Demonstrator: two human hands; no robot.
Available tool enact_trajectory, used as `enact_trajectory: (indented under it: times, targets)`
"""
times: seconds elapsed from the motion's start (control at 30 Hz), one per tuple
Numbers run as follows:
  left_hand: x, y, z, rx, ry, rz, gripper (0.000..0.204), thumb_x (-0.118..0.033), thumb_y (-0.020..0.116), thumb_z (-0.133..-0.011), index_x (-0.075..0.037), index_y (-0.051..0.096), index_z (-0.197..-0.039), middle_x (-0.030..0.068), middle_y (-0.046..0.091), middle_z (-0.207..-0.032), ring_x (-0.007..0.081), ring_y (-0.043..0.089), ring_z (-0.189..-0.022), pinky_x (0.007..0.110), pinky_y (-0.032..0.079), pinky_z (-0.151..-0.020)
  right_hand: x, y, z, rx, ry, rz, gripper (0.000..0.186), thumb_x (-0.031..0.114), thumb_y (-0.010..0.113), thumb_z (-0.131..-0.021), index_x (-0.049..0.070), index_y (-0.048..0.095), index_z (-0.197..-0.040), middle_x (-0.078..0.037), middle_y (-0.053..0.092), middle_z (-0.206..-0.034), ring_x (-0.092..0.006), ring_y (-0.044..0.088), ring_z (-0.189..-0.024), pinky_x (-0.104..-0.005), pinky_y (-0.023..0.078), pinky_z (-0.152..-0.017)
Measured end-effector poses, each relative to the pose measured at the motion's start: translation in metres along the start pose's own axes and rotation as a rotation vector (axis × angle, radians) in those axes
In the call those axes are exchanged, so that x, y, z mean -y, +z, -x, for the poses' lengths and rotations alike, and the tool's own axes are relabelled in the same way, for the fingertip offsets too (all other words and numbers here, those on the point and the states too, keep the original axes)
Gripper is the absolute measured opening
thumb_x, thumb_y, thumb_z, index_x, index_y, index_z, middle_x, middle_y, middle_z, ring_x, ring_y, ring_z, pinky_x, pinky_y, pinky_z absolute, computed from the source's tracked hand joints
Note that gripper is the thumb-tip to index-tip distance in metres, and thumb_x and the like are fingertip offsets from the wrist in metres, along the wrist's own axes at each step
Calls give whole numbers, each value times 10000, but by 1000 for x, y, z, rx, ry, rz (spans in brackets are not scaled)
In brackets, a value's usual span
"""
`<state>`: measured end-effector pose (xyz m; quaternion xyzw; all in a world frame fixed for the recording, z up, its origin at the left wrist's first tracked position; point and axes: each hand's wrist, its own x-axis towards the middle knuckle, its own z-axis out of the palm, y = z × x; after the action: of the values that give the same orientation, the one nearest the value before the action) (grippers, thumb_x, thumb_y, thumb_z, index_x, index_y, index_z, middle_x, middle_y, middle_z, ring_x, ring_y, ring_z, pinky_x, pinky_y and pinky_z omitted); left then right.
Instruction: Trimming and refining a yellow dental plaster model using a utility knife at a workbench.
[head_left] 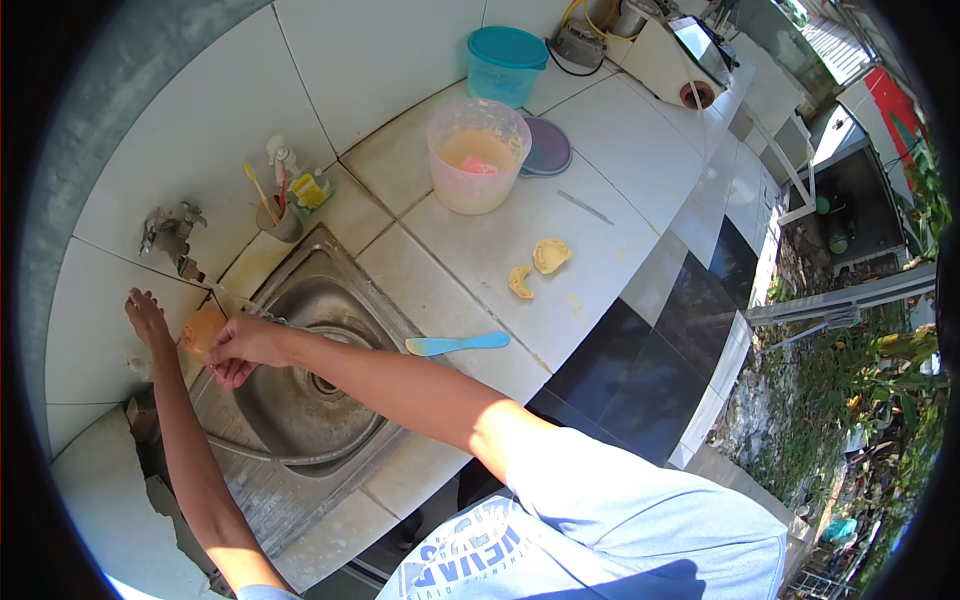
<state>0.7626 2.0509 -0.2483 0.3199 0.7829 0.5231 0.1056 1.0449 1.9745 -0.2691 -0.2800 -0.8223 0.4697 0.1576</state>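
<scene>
Handling at the grey steel sink appeared unfinished: an orange rounded object was between the hands. Left hand: fingers loosely parted, nothing visibly held. Right hand: fingers bunched, hold undetermined. Two curved cream-yellow pieces lay set out on the white-tiled counter.

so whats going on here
A person in a light blue shirt is at a metal sink, arms stretched out. The right hand is at a rounded orange thing; whether it grips it is hard to tell. The left hand is near the wall, by the tap, and looks empty. On the tiled counter, a blue spatula lies beside the sink, with two curved, pale yellow pieces and an open pinkish tub beyond.
</scene>
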Motion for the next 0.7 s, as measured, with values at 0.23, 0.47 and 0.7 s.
enact_trajectory:
  times: [0.23, 0.47, 0.7]
  targets:
    - [-43, -39, -42, 349, 411, -755, 650, -607, 411, -921, -68, 526, -1266, 165, 630, -1126, 301, 593, -1073, 419, 435, -920, 10, 8, 152, 81, -307, 454, 107, 81, 598, -796, 23, 620, -884, -144, 594, -892, -322, 635, -892, -413, 529, -680]
    - [-88, 2, -11, 198, 791, -848, 386, -396, 467, -972, -140, 537, -1252, 153, 624, -1048, 341, 603, -985, 437, 476, -824, -29, -142, 462, -2, 771, -603, 238, 203, 608, -897, -21, 682, -930, -95, 690, -840, -149, 647, -782, -273, 524, -711]
    - [-29, -12, -83, 246, 1015, -680, 318, -214, 526, -960, -177, 533, -1276, 139, 551, -1192, 308, 532, -1104, 426, 455, -883, -84, -59, 672, -11, 1389, 135, 586, 385, 699, -800, 67, 551, -1270, -172, 564, -1274, -331, 531, -1190, -408, 428, -1006]
